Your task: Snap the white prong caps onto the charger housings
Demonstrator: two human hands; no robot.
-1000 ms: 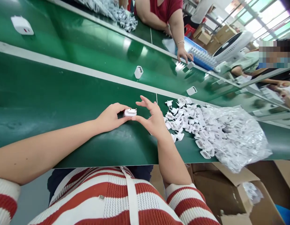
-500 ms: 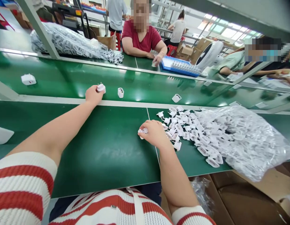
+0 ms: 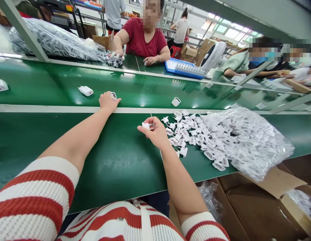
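My left hand (image 3: 108,102) is over the green belt, its fingers closed around a white charger housing (image 3: 113,96) whose open end shows parts inside. Left of it lies a white charger with pins (image 3: 86,90). Above the near worktop, my right hand (image 3: 155,131) pinches a white plug cover with pins (image 3: 146,126) between thumb and fingers. Beside that hand spreads a heap of loose white plug covers (image 3: 185,134), spilling from a clear plastic bag (image 3: 260,144). Another white housing (image 3: 176,101) rests on the belt to the right.
The green belt (image 3: 145,88) runs crosswise beyond a pale rail. Across it, a co-worker in a red top (image 3: 147,42) reaches to small grey parts by a large bag (image 3: 57,40). A blue tray (image 3: 184,68) and white fan (image 3: 213,58) stand there. Cardboard boxes (image 3: 245,201) sit below right.
My left hand has let go of the pinned charger, now on the belt, and taken hold of the open housing. My right hand has lifted a plug cover away from the heap.
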